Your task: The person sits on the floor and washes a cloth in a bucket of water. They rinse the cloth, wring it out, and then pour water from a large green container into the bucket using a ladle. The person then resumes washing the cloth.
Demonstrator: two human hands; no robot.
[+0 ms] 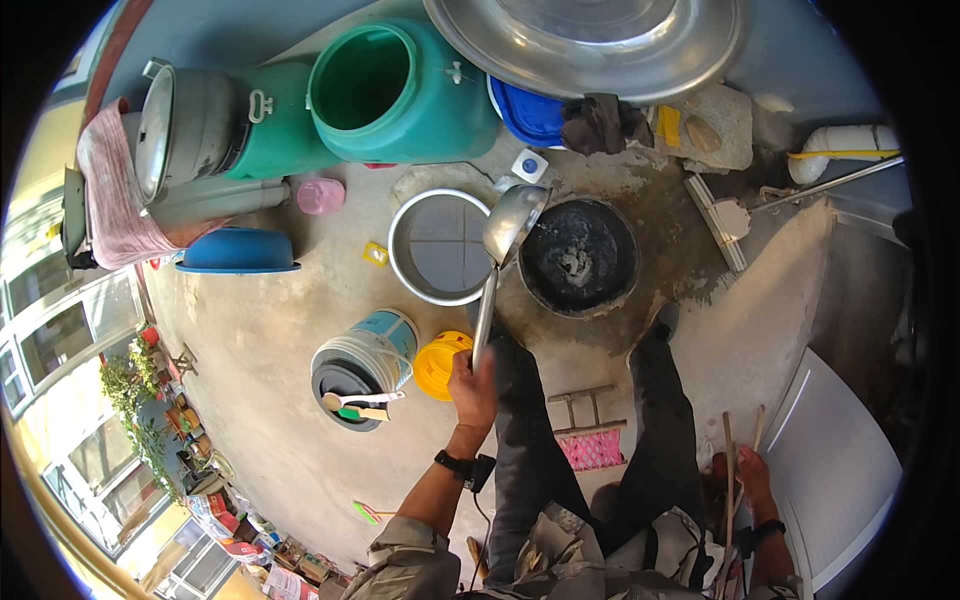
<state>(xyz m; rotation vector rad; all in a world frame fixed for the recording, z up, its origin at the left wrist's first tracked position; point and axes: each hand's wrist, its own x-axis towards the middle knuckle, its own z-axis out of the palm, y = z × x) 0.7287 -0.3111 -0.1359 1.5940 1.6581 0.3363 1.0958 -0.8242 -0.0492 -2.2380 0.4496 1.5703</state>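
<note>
My left hand (474, 394) grips the handle of a large metal ladle (514, 225). The ladle's bowl is over the gap between a round metal pot (397, 255) and a black, ash-marked basin or stove opening (607, 255). The pot seems to hold greyish liquid, with crossing lines visible in it. Close to my left hand stands a yellow plastic tub (431, 367). Low at the right, my right hand (754, 480) overlaps thin wooden sticks (727, 465); whether its curled fingers grip one is unclear.
Left of the yellow tub is a bucket (382, 337) beside a black lid (341, 379) bearing brushes. Green barrels (457, 112) and a wide metal basin (600, 67) stand ahead. A folding stool (592, 448) lies between my legs; a mop (720, 225) and grey panel (832, 465) are rightward.
</note>
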